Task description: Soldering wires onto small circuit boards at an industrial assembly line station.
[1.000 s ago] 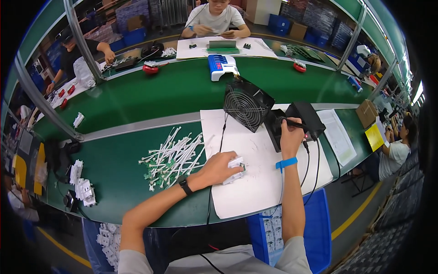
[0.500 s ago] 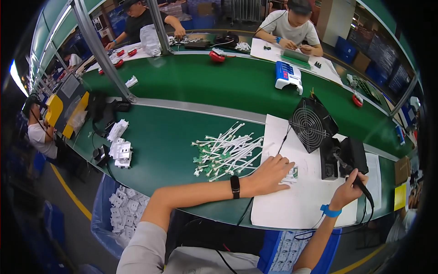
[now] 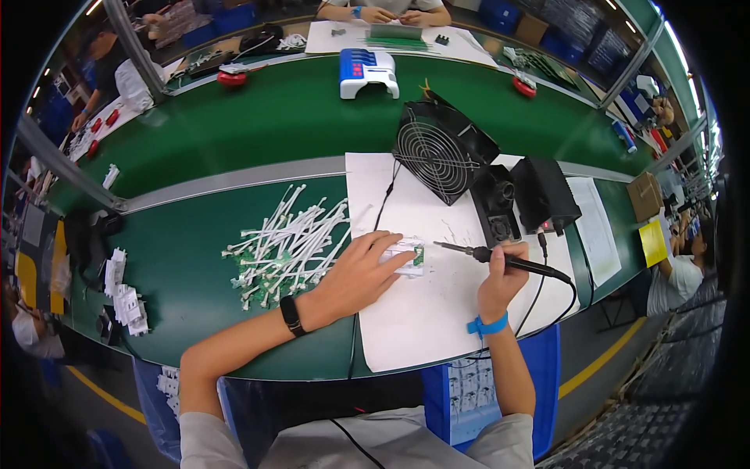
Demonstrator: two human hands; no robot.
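My left hand (image 3: 361, 271) rests on the white paper, fingers bent over a white plastic housing (image 3: 412, 268) and holding it down; a small green circuit board (image 3: 419, 255) shows at its right end. Fingers hide much of the housing. In my right hand (image 3: 500, 291) is a black soldering iron (image 3: 478, 253), its tip pointing left, just right of the board and apart from it. Left of my left hand lies a heap of white cables with connectors (image 3: 301, 238), several small green boards (image 3: 254, 270) among them.
A black fan with a round grille (image 3: 440, 156) stands beyond the paper (image 3: 406, 336), beside a black iron stand (image 3: 498, 205) and a black power box (image 3: 547, 191). White housings (image 3: 125, 301) stack at left. Blue bins stand below the table edge. A blue-white device (image 3: 367, 74) sits across the divider.
My right hand has brought the soldering iron from its stand leftward to beside the housing. My left hand stays over the housing. The whole view has swung right.
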